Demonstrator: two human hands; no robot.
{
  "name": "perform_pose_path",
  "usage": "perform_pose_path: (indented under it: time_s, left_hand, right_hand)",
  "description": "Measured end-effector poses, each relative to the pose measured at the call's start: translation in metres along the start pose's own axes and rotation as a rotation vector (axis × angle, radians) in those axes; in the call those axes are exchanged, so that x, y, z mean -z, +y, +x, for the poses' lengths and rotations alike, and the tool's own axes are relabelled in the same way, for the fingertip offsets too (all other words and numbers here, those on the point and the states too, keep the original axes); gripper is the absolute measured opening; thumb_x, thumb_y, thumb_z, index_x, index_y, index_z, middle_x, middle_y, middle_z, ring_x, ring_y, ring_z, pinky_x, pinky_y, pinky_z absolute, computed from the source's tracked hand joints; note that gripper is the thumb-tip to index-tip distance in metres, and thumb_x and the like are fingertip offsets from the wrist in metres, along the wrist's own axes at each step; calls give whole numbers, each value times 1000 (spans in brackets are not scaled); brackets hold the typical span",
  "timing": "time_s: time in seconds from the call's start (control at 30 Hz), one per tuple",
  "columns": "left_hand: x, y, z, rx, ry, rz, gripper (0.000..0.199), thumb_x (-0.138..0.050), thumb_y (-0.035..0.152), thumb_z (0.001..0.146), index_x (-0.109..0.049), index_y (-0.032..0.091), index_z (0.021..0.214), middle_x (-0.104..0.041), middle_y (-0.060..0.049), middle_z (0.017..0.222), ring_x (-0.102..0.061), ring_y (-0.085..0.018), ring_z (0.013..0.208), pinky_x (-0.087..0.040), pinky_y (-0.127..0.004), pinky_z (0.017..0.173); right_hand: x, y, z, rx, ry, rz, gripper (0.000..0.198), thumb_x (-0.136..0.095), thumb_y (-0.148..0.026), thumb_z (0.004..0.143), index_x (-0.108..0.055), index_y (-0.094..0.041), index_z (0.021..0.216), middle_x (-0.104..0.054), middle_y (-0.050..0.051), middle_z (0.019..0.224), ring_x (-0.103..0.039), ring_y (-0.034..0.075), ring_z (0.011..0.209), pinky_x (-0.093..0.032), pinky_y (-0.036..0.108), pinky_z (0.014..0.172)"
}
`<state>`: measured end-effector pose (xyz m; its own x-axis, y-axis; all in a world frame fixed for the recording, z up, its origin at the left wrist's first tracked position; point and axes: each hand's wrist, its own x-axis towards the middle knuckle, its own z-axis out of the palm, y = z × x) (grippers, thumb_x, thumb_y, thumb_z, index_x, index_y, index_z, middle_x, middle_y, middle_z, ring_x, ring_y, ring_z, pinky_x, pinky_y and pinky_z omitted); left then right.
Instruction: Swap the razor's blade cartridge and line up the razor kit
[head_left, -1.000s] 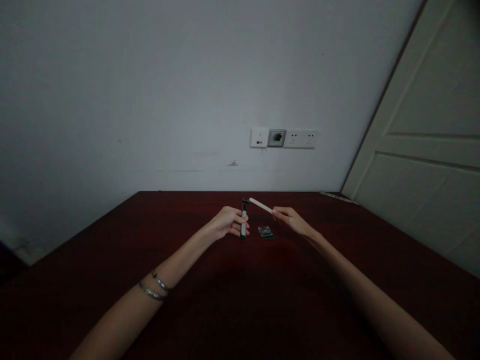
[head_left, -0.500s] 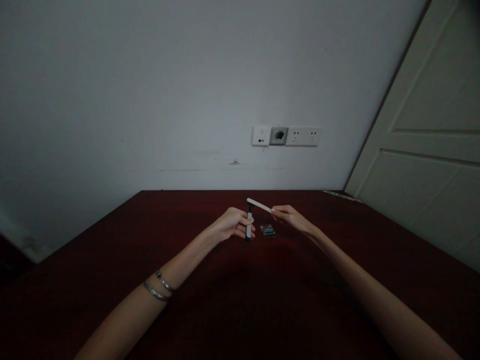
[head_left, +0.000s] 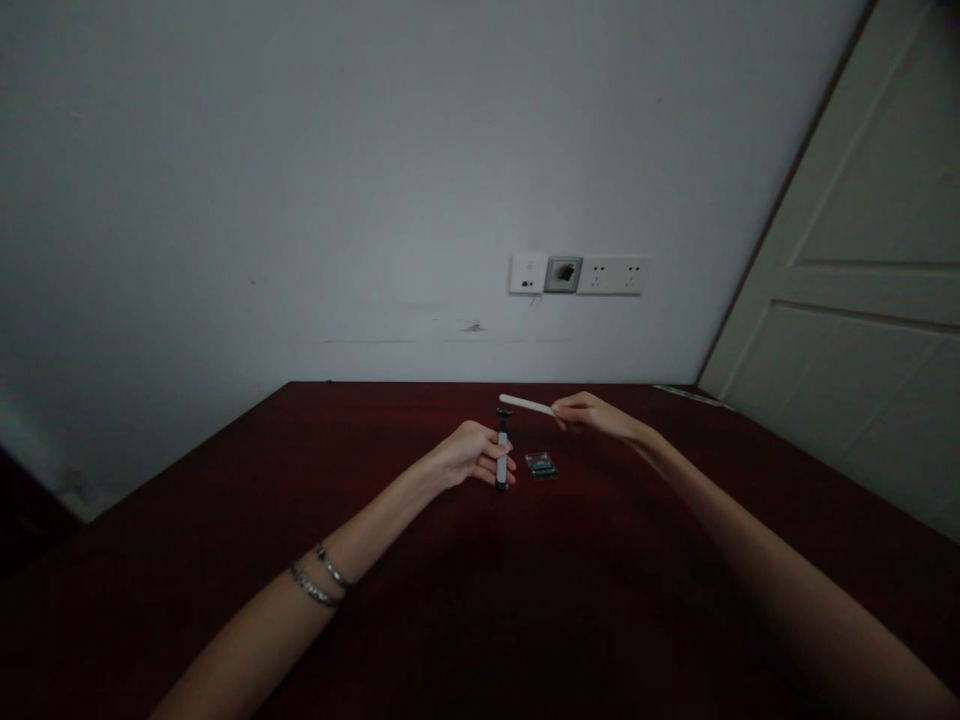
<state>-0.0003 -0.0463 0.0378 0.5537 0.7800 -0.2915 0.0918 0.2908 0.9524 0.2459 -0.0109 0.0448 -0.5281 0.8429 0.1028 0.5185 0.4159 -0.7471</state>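
Note:
My left hand [head_left: 480, 455] is closed round the pale grey handle of a razor [head_left: 502, 455], held upright with its dark head at the top. Pinched at one end in my right hand [head_left: 589, 413] is a slim white stick [head_left: 525, 404] with a rounded tip. The stick points left, and its tip is just above the razor's head with a small gap between them. Between my hands on the table lies a small clear packet [head_left: 541, 466] with dark greenish contents, which are too small to make out.
The dark red tabletop [head_left: 510, 580] runs back to a white wall [head_left: 375, 180]. Wall sockets [head_left: 609, 276] are mounted above its rear edge. A pale panelled door [head_left: 862, 290] borders the right side, with a thin strip [head_left: 694, 396] lying at the back right corner.
The white stick has come up off the razor's head and lies flatter. My right hand has risen slightly, while my left still holds the razor. The view has shifted a little.

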Motion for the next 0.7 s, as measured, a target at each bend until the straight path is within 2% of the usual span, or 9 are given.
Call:
perform_pose_path:
  time_s: [0.1, 0.23, 0.4, 0.57, 0.7]
  left_hand:
    - [0, 0, 0, -2, 5, -7, 7, -57, 10, 71, -54, 9, 77, -64, -8, 64, -65, -19, 55, -51, -31, 56]
    - [1, -2, 0, 1, 15, -17, 6, -58, 9, 70, -54, 9, 75, -64, -8, 63, -65, -19, 54, -52, -32, 57]
    - [4, -3, -1, 4, 14, -17, 6, -55, 8, 71, -55, 9, 76, -65, -8, 64, -65, -19, 55, -51, -32, 58]
    - [4, -1, -3, 1, 27, -2, 5, -55, 8, 70, -54, 10, 75, -64, -7, 63, -65, -19, 55, -51, -33, 59]
    - [4, 0, -2, -1, 22, 2, 5, -56, 9, 70, -54, 10, 74, -64, -8, 64, -65, -19, 55, -51, -32, 59]
  right_hand:
    - [4, -5, 6, 15, -99, -35, 35, -46, -42, 80, -53, -16, 58, -43, -3, 50, -36, 9, 47, -27, 25, 50]
    - [6, -9, 10, 12, -47, -39, 34, -45, -41, 80, -54, -16, 59, -43, -3, 50, -36, 9, 47, -27, 25, 50]
    - [7, -6, 12, 1, -189, 8, 31, -46, -38, 79, -55, -17, 60, -42, -3, 48, -34, 9, 45, -26, 24, 49]
    - [5, -1, 13, 1, -112, 45, 32, -45, -41, 79, -55, -17, 62, -41, -4, 47, -34, 9, 45, -25, 24, 48]
    - [3, 3, 10, -32, -168, 61, 32, -47, -43, 78, -54, -17, 62, -39, -4, 47, -31, 8, 43, -23, 24, 46]
